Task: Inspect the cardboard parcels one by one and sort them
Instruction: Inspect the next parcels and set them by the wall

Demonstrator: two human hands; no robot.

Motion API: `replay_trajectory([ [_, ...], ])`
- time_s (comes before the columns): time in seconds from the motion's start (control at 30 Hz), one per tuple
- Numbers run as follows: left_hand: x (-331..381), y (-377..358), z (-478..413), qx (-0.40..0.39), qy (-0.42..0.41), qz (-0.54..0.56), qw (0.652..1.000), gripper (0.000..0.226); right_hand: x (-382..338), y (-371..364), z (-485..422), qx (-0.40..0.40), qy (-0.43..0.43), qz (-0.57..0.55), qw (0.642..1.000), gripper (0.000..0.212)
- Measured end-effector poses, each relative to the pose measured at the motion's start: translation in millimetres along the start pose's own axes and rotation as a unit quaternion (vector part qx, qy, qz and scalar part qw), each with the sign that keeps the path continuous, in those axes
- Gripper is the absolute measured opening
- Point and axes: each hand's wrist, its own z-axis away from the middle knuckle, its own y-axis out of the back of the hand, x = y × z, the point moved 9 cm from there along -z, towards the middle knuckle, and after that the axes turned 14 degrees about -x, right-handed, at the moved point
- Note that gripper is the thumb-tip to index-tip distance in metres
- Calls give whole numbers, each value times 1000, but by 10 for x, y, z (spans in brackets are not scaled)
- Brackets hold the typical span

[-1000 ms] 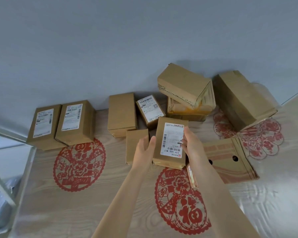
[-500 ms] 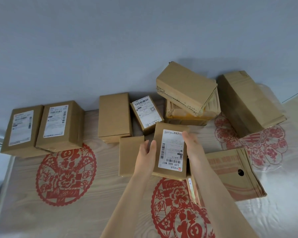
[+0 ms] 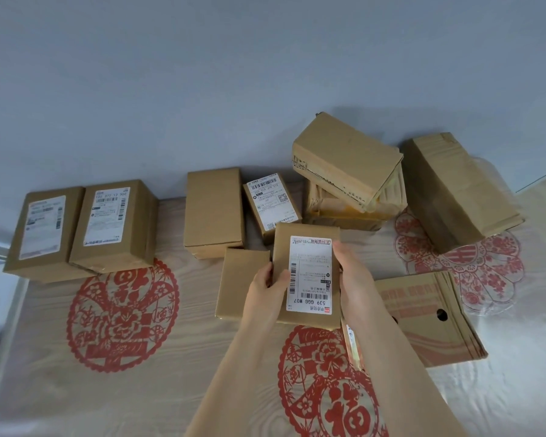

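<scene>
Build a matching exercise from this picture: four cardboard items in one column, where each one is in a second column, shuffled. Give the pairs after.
Column one
1. parcel labelled 539 GGG W07
2. plain tilted parcel
3. flattened cartons with round holes
4. leftmost labelled parcel

Column two
a. rests on top of a crumpled parcel
b. at the far left end of the table
c. gripped by the left hand and the right hand
d. lies flat on the table, right of the right hand

Pairs: 1-c, 2-a, 3-d, 4-b
</scene>
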Motion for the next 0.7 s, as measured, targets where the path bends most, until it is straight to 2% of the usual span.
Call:
replay_trajectory([
  [0.07,-11,60,115,3,7,54,999,28,10,-45,79,-6,-2,-15,1000,48],
  [0.13,-50,116,183,0,19,88,996,6,-33,-122,167,-12,5,-4,1000,46],
  [0.2,-58,128,300,-9,25,118,993,16,-121,-220,264,-18,27,38,999,47],
  [0.27,-80,167,376,-7,15,129,992,14,-181,-315,381,-21,41,71,996,49],
  [0.37,-7,184,552,-1,-12,112,994,22,-197,-374,557,-18,57,96,994,50],
  [0.53,124,278,823,19,-82,117,990,15,-174,-466,856,-22,86,90,992,55],
  [0.6,147,289,945,17,-104,134,985,38,-183,-503,978,-22,97,83,992,55],
  [0.7,208,284,1123,0,-154,143,978,35,-192,-548,1142,-24,116,83,990,52],
])
